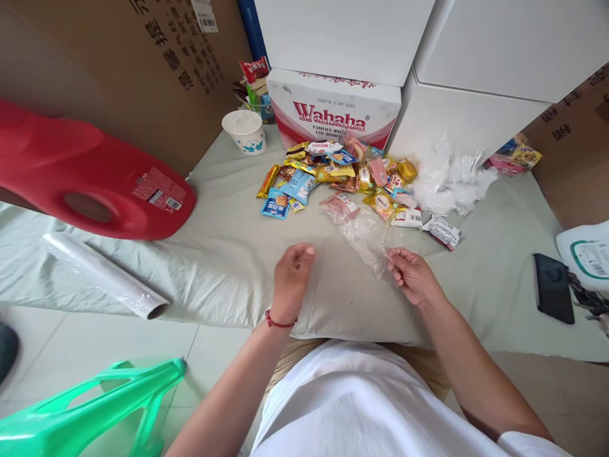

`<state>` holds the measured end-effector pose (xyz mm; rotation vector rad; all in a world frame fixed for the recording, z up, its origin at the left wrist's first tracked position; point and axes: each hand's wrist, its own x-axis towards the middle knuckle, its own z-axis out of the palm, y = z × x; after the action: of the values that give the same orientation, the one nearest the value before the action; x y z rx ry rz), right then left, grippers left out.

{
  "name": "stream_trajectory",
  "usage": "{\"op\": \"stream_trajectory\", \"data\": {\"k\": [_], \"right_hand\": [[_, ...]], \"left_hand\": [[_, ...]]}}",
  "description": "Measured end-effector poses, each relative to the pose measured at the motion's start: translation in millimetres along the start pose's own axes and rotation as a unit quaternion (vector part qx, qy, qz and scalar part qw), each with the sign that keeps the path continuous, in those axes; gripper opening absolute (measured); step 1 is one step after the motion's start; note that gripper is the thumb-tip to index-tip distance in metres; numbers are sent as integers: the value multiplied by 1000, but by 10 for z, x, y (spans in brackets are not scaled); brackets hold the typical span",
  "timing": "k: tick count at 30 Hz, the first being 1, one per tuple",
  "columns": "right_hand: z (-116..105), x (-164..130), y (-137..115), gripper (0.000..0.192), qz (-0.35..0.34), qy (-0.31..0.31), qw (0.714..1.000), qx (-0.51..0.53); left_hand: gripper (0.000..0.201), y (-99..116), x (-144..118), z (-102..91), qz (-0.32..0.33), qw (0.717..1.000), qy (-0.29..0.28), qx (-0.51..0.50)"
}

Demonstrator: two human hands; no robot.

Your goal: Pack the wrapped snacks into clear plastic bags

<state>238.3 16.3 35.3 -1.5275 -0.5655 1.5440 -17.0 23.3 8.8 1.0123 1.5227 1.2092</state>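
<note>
My right hand (pixel 413 274) pinches the edge of a crumpled clear plastic bag (pixel 364 238) that lies across the cloth. At the bag's far end is a pink-wrapped snack (pixel 342 204); whether it is inside the bag I cannot tell. My left hand (pixel 294 276), with a red string bracelet at the wrist, hovers left of the bag, fingers loosely curled, nothing visible in it. Beyond both hands spreads a pile of small packaged snacks (pixel 333 171) in yellow, blue, pink and white wrappers. A heap of thin clear plastic bags (pixel 450 181) sits to its right.
Behind the snacks stands a Wahaha carton (pixel 333 111), with a paper cup (pixel 245 133) beside it. At left are a red jug (pixel 109 178) and a plastic film roll (pixel 107 273). A black phone (pixel 553 289) lies right. A green stool (pixel 90 406) stands on the floor.
</note>
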Motion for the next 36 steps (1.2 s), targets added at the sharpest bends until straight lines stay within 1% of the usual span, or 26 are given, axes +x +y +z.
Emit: {"op": "stream_trajectory", "data": {"k": [1,2,3,4,5,7,8,9,10,12,15,17,19,22,23,25,26,27,28,30,32,34,36], "right_hand": [[5,-10,6,57,0,-3,1000,8],[10,-22,14,58,0,-4,1000,14],[16,-35,22,58,-2,-4,1000,19],[22,-50,30,57,-5,-2,1000,21],[29,-66,37,57,-8,1,1000,20],[43,-98,54,54,-15,10,1000,12],[49,-114,63,53,-21,15,1000,8],[52,-129,74,51,-30,18,999,3],[54,-144,87,48,-42,21,999,-1],[49,-178,121,44,-71,21,997,-17],[14,-242,182,39,-120,12,991,-64],[-27,-292,223,36,-145,4,985,-97],[-79,-342,259,34,-167,1,978,-125],[-166,-412,297,29,-207,12,959,-191],[-193,-435,305,28,-219,18,951,-220],[-240,-481,318,28,-233,33,931,-279],[-259,-504,323,28,-237,41,922,-304],[-275,-528,328,28,-241,46,914,-323],[-289,-552,334,27,-244,48,908,-337],[-314,-593,350,24,-250,50,901,-351],[-335,-621,375,22,-252,52,899,-354],[-348,-628,408,23,-251,61,898,-356],[-343,-616,438,25,-251,63,900,-351]], "left_hand": [[48,1,9,74,-10,998,-56,-13],[45,22,27,151,-16,995,-92,-25],[39,61,49,228,-16,994,-102,-27],[32,112,68,304,-5,996,-90,-14],[24,172,80,378,21,997,-68,8],[15,290,75,516,98,993,-32,49],[15,340,59,580,139,988,-36,59],[14,380,36,640,174,981,-55,61],[12,410,11,697,198,975,-85,60],[13,441,-38,801,222,960,-157,60],[23,448,-85,945,261,933,-232,83],[35,445,-90,1038,283,911,-273,123],[47,441,-70,1131,264,894,-311,184],[65,430,-5,1258,179,871,-382,251],[70,427,19,1294,156,859,-415,255],[80,420,57,1355,122,834,-486,231],[79,416,68,1381,104,827,-511,208],[74,410,71,1404,86,827,-524,185],[64,403,69,1424,69,833,-524,163],[47,388,46,1450,48,853,-501,136],[42,376,6,1460,52,866,-481,127],[51,371,-43,1467,78,864,-481,128],[69,372,-95,1486,125,853,-487,140]]}}
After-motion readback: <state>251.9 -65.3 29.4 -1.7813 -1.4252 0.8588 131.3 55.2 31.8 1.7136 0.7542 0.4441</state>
